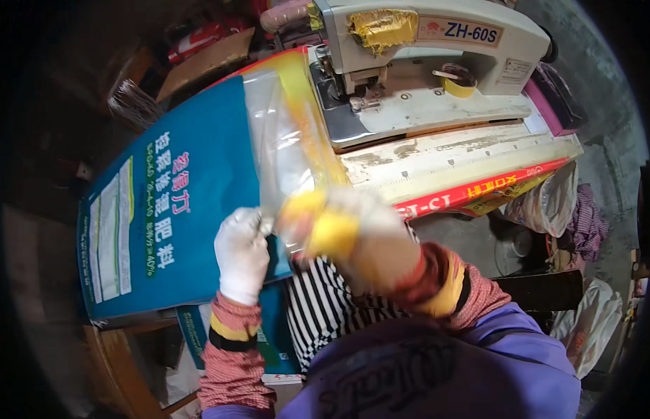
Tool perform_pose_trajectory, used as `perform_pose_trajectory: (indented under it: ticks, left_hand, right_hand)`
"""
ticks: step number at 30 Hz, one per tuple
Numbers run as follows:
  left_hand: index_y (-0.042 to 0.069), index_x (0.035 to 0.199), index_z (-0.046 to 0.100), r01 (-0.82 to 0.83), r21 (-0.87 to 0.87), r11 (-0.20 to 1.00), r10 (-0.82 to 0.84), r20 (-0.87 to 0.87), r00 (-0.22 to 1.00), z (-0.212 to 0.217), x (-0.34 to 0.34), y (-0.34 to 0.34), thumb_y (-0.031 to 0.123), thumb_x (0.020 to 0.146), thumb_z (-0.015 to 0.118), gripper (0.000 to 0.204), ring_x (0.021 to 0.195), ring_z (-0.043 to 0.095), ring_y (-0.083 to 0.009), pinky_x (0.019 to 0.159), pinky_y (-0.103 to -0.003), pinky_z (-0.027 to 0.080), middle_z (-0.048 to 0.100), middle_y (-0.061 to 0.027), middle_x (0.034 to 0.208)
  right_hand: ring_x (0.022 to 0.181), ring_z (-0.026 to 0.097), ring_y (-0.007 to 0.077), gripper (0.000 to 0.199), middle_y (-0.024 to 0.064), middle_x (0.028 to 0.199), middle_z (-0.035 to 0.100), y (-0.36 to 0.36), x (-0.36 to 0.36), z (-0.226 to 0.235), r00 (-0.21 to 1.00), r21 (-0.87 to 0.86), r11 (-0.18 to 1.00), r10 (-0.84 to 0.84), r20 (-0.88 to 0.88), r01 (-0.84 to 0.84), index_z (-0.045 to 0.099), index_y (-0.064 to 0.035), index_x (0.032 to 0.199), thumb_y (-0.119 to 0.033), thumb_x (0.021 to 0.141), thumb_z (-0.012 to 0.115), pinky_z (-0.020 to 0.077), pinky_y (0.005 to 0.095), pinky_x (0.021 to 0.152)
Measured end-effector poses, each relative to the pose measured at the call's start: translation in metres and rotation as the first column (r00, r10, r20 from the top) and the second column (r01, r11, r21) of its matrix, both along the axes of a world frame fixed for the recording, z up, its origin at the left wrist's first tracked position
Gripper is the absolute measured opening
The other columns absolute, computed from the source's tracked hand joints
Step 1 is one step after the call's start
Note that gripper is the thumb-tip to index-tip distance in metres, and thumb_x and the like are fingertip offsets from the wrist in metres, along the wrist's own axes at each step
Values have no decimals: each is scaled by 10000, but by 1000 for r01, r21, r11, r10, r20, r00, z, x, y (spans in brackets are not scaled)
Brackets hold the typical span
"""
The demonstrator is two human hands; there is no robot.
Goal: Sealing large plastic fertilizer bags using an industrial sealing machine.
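Note:
A large teal printed sack (pixel 199 146) lies flat on its side across the left of the work surface. Clear plastic liner (pixel 279 133) sticks out of its right-hand end. My left hand (pixel 242 251), in a white glove, is closed at the near corner of that end, its fingertips pinching the edge where sack and liner meet. My right hand (pixel 349 234), in a white and yellow glove, is over the near part of the liner. Motion smears it, so its fingers cannot be made out. Behind the liner stands a pale industrial sewing machine (pixel 437 63), its needle end nearest the sack.
A yellow tape roll (pixel 459 82) rests on the machine bed. Red and yellow sacking (pixel 471 195) wraps the table's front edge. More teal sacks (pixel 272 335) are stacked below. A pink and black box (pixel 554 98) and plastic bags (pixel 587 325) are at the right.

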State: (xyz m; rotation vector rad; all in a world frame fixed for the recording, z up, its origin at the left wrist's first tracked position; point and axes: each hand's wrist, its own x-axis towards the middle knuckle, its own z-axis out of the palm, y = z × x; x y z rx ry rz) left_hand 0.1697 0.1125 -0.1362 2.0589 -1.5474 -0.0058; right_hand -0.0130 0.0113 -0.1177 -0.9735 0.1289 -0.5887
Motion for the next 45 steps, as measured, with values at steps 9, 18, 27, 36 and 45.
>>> perform_pose_trajectory:
  ticks: [9,18,27,36,45]
  left_hand:
    - [136,772,541,131,234,963,-256,659,707,20,-31,12,101,672,628,137,678,560,-210,610,-365,412,509,-18,714]
    - [-5,849,636,-85,250,965,211,-540,815,29,-5,8,295,808,743,321,729,616,-161,708,-282,495,667,-91,853]
    - [35,961,536,-167,-194,967,-59,-804,592,31,49,36,154,884,657,186,713,542,-87,637,-221,455,577,-21,835]
    - [48,870,482,-215,-206,954,10,-699,715,77,24,61,6,872,611,136,658,549,-111,627,-207,453,582,-58,741]
    - [42,942,513,-222,-329,918,-31,-617,786,111,49,74,58,919,576,69,665,522,-98,644,-212,424,580,-37,758]
  right_hand:
    - [631,566,161,488,98,739,646,-50,44,-34,694,-479,838,-182,-697,-261,675,-1,871,-477,907,575,452,303,584]
    - [712,662,302,308,116,830,695,-52,88,-53,750,-515,826,-186,-634,-231,709,-102,963,-379,845,643,508,384,624]
    - [751,662,263,347,144,853,685,-24,79,-25,767,-745,609,-331,-549,-270,695,-118,925,-447,865,605,508,378,689]
    - [708,632,320,175,130,811,642,-12,80,5,739,-925,-293,-562,371,242,656,-77,891,-139,796,523,503,501,717]
    - [806,657,309,323,138,790,673,63,101,-11,759,-932,119,619,-199,-341,676,-52,890,-271,661,735,502,439,651]
